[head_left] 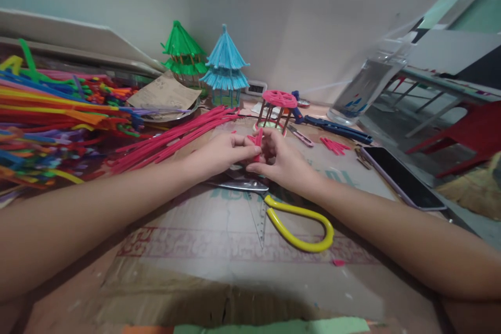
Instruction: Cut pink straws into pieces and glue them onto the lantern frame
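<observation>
Both left hand [230, 154] and right hand [284, 162] have red strips [258, 139] pinched. Scissors [276, 203] lie just this side, pink-topped frame [279, 98] just beyond.

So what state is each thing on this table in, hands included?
Left hand: pinching a red strip.
Right hand: fingers curled at the same strip.
Scissors: lying flat, not held.
Phone: face up, screen dark.
Green tower: standing, two roof tiers.
Blue tower: standing, two roof tiers.
Pink-topped frame: standing, no pointed roof.
Long red stems: loosely bunched.
Short red stems: loose pile.
Bottle: standing, fill level unclear.
</observation>
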Demonstrator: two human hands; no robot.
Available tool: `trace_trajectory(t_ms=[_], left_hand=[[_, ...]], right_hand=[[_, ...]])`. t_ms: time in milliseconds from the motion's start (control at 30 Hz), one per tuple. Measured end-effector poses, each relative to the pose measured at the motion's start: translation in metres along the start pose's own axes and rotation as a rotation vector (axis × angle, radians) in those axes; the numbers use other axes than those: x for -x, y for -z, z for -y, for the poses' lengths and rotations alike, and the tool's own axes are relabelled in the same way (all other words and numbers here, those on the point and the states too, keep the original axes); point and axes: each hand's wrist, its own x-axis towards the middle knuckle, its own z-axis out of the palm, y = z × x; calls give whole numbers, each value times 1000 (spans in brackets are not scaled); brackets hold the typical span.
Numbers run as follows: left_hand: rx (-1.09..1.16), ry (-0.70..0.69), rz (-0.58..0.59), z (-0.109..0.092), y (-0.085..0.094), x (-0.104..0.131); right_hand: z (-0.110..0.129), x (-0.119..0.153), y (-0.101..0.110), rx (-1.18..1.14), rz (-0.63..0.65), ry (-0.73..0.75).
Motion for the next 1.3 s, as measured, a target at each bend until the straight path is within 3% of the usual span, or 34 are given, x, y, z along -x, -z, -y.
trace_trajectory(t_ms=[233,433,633,900,1300], left_hand=[[-6,-5,-10,-4,-1,1],[-13,-29,11,-5,-1,1],[30,-30,-65,-9,-3,3],[41,35,-38,-20,-8,9],[-87,-117,-9,-10,-7,8]], right_hand=[[1,1,0,-79,9,-12],[1,2,0,-16,3,-4],[0,0,1,-93,56,-3],[2,-4,7,-270,-123,-57],[8,-2,6,-304,-85,-83]])
